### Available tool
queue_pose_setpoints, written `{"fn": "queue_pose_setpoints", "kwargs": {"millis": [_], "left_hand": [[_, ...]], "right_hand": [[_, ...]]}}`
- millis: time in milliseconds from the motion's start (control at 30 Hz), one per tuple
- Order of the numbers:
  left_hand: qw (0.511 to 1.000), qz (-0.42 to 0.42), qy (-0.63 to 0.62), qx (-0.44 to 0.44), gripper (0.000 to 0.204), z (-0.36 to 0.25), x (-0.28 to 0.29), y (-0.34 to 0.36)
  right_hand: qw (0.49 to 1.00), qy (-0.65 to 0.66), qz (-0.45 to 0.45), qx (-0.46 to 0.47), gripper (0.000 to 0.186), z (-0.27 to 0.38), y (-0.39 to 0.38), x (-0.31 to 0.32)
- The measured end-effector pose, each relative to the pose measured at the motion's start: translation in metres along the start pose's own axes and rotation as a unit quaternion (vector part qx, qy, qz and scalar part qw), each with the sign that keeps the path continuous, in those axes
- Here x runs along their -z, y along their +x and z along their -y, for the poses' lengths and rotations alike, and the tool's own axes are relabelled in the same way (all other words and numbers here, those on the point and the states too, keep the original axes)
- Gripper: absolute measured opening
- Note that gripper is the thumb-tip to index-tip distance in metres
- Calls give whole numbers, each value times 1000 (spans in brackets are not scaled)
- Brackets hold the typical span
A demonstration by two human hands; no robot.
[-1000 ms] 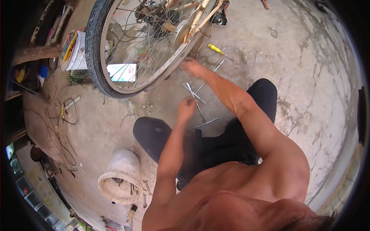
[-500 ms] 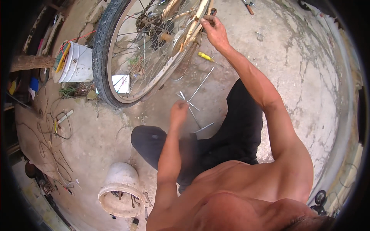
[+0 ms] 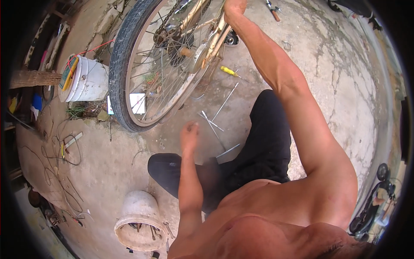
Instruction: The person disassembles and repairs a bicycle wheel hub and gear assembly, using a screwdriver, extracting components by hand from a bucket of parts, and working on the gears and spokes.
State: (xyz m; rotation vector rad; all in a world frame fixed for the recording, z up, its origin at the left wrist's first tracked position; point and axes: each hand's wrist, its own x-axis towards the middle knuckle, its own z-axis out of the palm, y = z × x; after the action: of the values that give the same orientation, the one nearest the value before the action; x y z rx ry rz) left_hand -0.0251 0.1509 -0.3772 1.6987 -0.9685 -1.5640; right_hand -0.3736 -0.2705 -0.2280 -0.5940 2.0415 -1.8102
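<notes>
Along the right side of the bicycle wheel [image 3: 117, 82] runs a cream frame [image 3: 215, 41] with worn paint, and the right hand [image 3: 235, 7] is up beside it, at the wheel's far right. Its fingers are not clearly shown at the top edge of the view, so I cannot tell how far open it is or whether it has hold of the frame. The left hand [image 3: 189, 131] is over the floor [image 3: 103, 164] on the wheel's near side, apart from the tyre. Its fingers look bent inward, but blur keeps me from telling whether it grasps anything. Two crossed T-handled tools [image 3: 225, 102] lie near and to the right of the wheel, close to the left hand. Right of the wheel is a yellow screwdriver [image 3: 228, 71]; farther off on that side lies a brown-handled tool [image 3: 275, 14]. Left of the wheel sits a white bucket [image 3: 92, 82], and a flat white box [image 3: 138, 103] shows partly through the spokes. Well apart on the wheel's near side, another bucket [image 3: 140, 203] lies tipped over, metal tools [image 3: 153, 233] inside.
</notes>
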Motion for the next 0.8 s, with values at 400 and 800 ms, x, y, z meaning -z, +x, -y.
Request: {"fn": "queue_pose_setpoints", "kwargs": {"millis": [400, 800], "left_hand": [[864, -364, -309, -158, 51, -40, 222, -85], [904, -53, 115, -408, 28, -238, -40, -53]], "right_hand": [[997, -70, 31, 7, 54, 14, -20, 21], [1000, -22, 17, 4, 55, 50, -40, 43]]}}
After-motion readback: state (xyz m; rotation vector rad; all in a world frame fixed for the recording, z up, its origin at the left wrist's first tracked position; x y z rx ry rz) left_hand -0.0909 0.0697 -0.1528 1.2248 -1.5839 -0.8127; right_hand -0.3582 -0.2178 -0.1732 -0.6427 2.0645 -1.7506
